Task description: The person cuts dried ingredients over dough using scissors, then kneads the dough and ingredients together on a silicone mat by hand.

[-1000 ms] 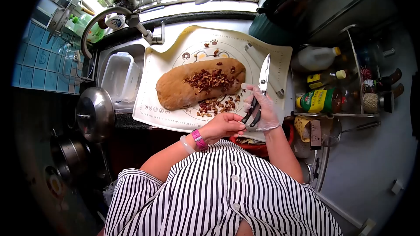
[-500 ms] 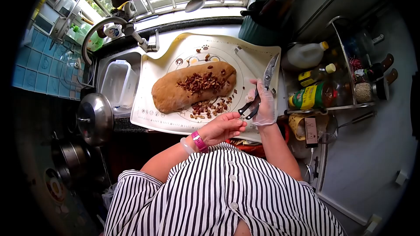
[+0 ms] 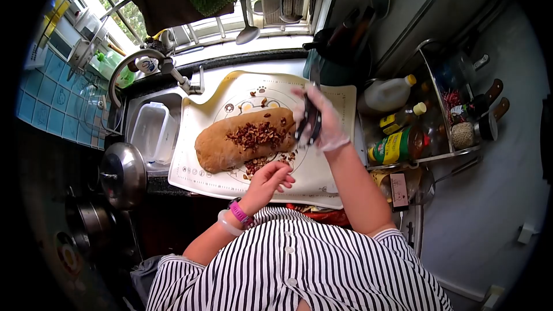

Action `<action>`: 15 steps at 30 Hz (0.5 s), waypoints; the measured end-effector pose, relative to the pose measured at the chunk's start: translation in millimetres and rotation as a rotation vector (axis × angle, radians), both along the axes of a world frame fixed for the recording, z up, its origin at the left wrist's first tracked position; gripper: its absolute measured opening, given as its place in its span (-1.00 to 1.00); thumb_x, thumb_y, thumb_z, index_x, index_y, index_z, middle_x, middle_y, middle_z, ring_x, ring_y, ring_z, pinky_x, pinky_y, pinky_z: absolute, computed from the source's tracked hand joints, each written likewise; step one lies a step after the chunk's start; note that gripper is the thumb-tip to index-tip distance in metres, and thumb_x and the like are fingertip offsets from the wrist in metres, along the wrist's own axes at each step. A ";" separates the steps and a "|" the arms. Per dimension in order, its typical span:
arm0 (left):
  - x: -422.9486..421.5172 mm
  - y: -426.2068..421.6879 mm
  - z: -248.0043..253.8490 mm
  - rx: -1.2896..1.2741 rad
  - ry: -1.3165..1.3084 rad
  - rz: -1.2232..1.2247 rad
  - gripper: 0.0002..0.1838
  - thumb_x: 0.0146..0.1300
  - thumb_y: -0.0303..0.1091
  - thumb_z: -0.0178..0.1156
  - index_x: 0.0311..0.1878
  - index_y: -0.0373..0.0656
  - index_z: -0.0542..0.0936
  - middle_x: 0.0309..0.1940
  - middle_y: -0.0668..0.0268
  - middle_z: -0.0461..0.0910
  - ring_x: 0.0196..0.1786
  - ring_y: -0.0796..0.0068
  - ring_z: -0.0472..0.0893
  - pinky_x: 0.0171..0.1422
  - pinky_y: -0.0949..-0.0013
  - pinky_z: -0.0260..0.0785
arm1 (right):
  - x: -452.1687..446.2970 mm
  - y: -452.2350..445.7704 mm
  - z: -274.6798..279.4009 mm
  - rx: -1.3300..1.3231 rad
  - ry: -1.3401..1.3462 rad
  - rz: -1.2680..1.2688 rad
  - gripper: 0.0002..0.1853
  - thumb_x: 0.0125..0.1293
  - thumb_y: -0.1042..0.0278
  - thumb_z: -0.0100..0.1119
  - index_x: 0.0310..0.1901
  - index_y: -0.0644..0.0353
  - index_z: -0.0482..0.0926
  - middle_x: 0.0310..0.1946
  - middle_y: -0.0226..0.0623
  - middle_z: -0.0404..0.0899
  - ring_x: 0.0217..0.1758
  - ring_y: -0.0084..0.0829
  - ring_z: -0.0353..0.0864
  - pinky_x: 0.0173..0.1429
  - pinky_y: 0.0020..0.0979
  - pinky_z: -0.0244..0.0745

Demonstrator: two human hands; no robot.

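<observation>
My right hand (image 3: 324, 120), in a clear glove, grips the black handles of the kitchen scissors (image 3: 311, 120) above the right end of the dough. Their blades point away from me, toward the window, and are blurred. Near the front of the white mat, my left hand (image 3: 266, 183) is bare, its fingers loosely bent and apart with nothing visible in them. A long brown slab of dough (image 3: 216, 147) lies across the mat. Chopped reddish-brown pieces (image 3: 256, 135) are heaped on it, and more are scattered along its front edge.
The printed baking mat (image 3: 193, 175) curls up at its back left. A clear plastic box (image 3: 152, 132) sits in the sink, under the faucet (image 3: 124, 69). At left is a lidded metal pot (image 3: 122, 175). Bottles (image 3: 397, 145) fill the right-hand rack, and utensils hang at the window.
My right hand has lifted the scissors away from my body and to the left, over the dough's right end. My left hand has moved left, apart from the scissor handles, and its fingers have loosened.
</observation>
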State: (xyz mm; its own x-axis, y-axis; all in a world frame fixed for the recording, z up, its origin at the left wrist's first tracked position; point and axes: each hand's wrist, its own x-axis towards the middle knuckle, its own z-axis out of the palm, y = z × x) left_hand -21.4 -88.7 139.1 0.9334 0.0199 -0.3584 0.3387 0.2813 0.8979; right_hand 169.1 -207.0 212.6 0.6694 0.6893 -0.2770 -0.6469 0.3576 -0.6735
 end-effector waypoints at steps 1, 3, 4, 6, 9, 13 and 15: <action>-3.0 7.5 -1.5 0.016 0.031 0.011 -0.68 0.67 -0.17 -0.01 0.10 -0.22 0.59 -0.15 0.29 0.73 -0.14 0.56 0.71 -0.11 0.52 0.52 | 23.3 9.4 0.9 0.155 -0.028 0.070 -0.42 0.62 -0.10 0.01 0.33 0.29 0.46 -0.48 -0.43 0.60 -0.53 -0.64 0.54 -0.54 -0.65 0.40; -12.2 23.9 -5.4 0.050 0.073 0.019 -0.60 0.69 -0.08 -0.08 0.09 -0.21 0.59 -0.14 0.30 0.73 -0.13 0.55 0.70 -0.07 0.50 0.53 | 70.8 33.9 5.6 0.382 -0.004 0.092 -0.44 0.59 -0.06 0.09 0.37 0.22 0.45 -0.43 -0.44 0.66 -0.56 -0.65 0.57 -0.53 -0.65 0.52; -17.8 30.2 -7.2 0.045 0.112 0.061 -0.56 0.66 -0.01 -0.05 0.10 -0.21 0.61 -0.15 0.33 0.72 -0.15 0.58 0.69 -0.09 0.49 0.50 | 92.0 48.5 10.7 0.457 0.050 0.042 -0.46 0.56 -0.01 0.16 0.37 0.21 0.47 -0.42 -0.46 0.66 -0.54 -0.65 0.59 -0.48 -0.64 0.59; -28.1 46.3 -10.5 0.032 0.185 0.102 -0.55 0.67 0.00 -0.06 0.11 -0.21 0.60 -0.13 0.32 0.72 -0.14 0.57 0.69 -0.06 0.46 0.51 | 137.4 72.7 9.2 0.666 0.258 -0.050 -0.49 0.46 0.17 0.33 0.33 0.24 0.52 -0.38 -0.47 0.66 -0.45 -0.61 0.64 -0.38 -0.59 0.68; -44.8 69.1 -9.4 0.025 0.235 0.182 -0.57 0.67 -0.02 -0.06 0.12 -0.20 0.59 -0.11 0.30 0.72 -0.13 0.55 0.70 -0.05 0.46 0.52 | 195.8 98.6 -10.3 0.819 0.392 -0.242 -0.46 0.53 -0.13 0.14 0.22 0.20 0.60 -0.30 -0.49 0.76 -0.38 -0.53 0.68 -0.33 -0.45 0.69; -63.7 102.8 -11.9 0.083 0.283 0.255 -0.66 0.61 -0.08 0.08 0.08 -0.17 0.61 -0.13 0.32 0.73 -0.15 0.56 0.71 -0.08 0.51 0.50 | 244.2 107.6 -43.2 1.070 0.592 -0.263 -0.45 0.51 -0.26 0.10 0.02 0.13 0.71 -0.21 -0.29 0.79 -0.27 -0.39 0.75 -0.33 -0.36 0.69; -71.2 116.2 -15.7 0.119 0.307 0.280 -0.70 0.58 -0.11 0.15 0.07 -0.16 0.62 -0.15 0.35 0.73 -0.16 0.59 0.70 -0.10 0.51 0.49 | 266.5 106.2 -53.1 1.098 0.668 -0.264 -0.42 0.47 -0.29 0.14 0.01 0.16 0.69 -0.22 -0.28 0.76 -0.28 -0.38 0.75 -0.30 -0.36 0.72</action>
State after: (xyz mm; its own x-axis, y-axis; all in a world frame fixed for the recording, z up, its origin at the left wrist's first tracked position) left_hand -92.6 27.6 123.4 0.7365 0.3148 -0.5987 0.5208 0.3010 0.7989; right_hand 435.6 -100.8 159.5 0.7713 0.6363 0.0124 -0.5667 0.6778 0.4684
